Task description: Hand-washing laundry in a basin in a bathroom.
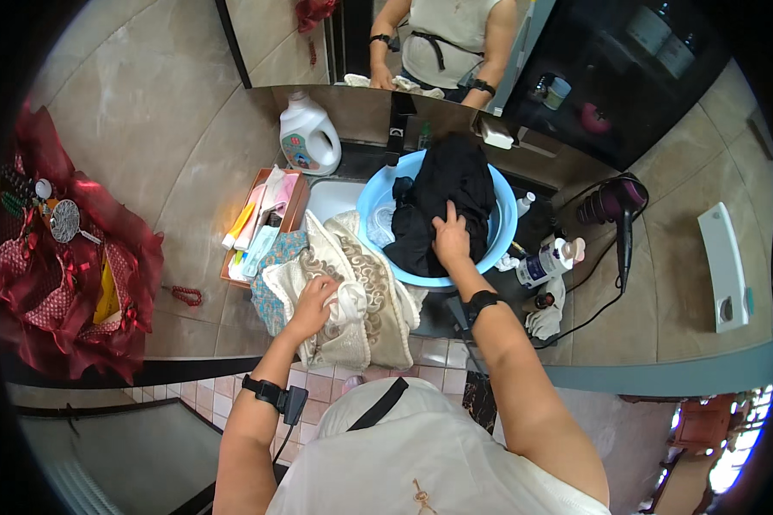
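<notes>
A light blue plastic basin (506, 212) stands over the sink (335, 196) below the black tap (396, 132). Black clothing (454, 174) is heaped in it, with a pale blue lacy cloth (381, 225) at its left side. My right hand (452, 237) rests on the black clothing, fingers spread. Left of the basin, a cream cloth with brown scroll embroidery (383, 302) hangs over the counter edge, above a blue patterned cloth (274, 257). My left hand (314, 308) lies on the cream cloth beside a white knotted piece (350, 302); whether its fingers grip the fabric is unclear.
Behind the sink stands a white detergent jug (309, 135). An orange box (294, 212) with tubes and a face mask is at the left. Right of the basin are a pump bottle (544, 264) and a wall-hung hair dryer (618, 209) with its cord. A mirror (348, 38) rises behind.
</notes>
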### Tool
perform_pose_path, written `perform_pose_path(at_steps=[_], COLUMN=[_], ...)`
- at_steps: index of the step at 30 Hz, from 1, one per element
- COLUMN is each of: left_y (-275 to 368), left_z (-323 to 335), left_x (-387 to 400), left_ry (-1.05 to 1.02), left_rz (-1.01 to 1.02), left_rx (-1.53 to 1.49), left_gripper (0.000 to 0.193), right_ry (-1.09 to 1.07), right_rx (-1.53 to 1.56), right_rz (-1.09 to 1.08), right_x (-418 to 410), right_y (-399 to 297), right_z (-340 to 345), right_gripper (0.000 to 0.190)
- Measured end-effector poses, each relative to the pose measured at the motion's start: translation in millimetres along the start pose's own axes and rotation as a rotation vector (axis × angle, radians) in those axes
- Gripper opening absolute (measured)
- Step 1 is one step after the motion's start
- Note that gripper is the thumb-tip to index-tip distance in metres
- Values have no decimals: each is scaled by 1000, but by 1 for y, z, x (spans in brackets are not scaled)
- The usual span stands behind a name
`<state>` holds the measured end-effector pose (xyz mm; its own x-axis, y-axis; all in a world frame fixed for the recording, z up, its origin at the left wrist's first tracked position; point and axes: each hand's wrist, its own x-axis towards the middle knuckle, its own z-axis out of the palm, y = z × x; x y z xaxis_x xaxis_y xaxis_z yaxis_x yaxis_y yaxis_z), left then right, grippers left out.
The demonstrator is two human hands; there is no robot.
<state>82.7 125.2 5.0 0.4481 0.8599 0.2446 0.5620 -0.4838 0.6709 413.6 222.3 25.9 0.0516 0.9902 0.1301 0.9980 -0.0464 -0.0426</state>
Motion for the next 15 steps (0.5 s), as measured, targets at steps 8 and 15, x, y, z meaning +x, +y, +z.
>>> perform_pose_path(at_steps=[8, 15], left_y=[-1, -4], left_z=[0, -1], left_x=[-2, -3], left_ry=[4, 9], left_rz=[-30, -33], left_rx=[-12, -20], left_gripper=[35, 34], right_ry=[687, 946], right_rx=[636, 538], right_rz=[83, -45], right_x=[35, 29], right_y=[70, 55], right_z=[-97, -161], right_gripper=[23, 24])
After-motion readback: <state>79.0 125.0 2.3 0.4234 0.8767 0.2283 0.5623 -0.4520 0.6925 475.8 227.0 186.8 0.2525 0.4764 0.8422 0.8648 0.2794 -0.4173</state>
